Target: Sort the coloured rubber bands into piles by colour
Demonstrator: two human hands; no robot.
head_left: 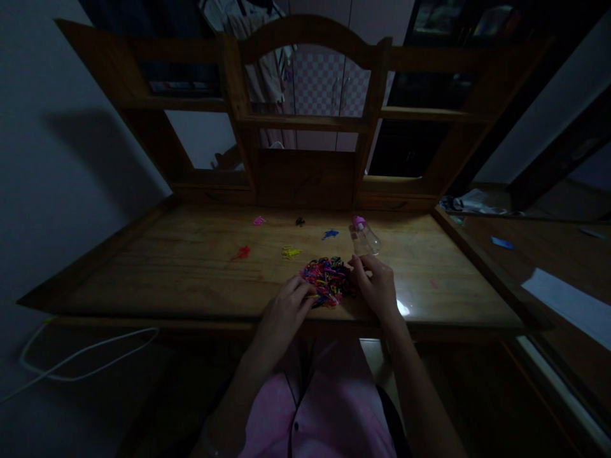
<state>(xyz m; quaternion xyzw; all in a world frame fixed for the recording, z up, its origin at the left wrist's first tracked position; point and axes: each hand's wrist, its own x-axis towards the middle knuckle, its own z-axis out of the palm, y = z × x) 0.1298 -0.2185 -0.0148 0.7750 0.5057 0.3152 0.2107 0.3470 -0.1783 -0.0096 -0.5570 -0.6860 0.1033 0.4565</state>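
Tangled heap of thin multicoloured pieces [327, 280] close before me, farther from me red cluster [244, 252], yellow cluster [290, 252], pink cluster [258, 221], black cluster [300, 221], blue cluster [330, 234], all small

Your wooden desk [181, 267] shows a smooth, glossy finish, bright with reflected light. Before you, the multicoloured pile [329, 280] looks rubbery, the bottle [366, 242] clear, smooth plastic, and your pink garment [344, 407] matt cloth.
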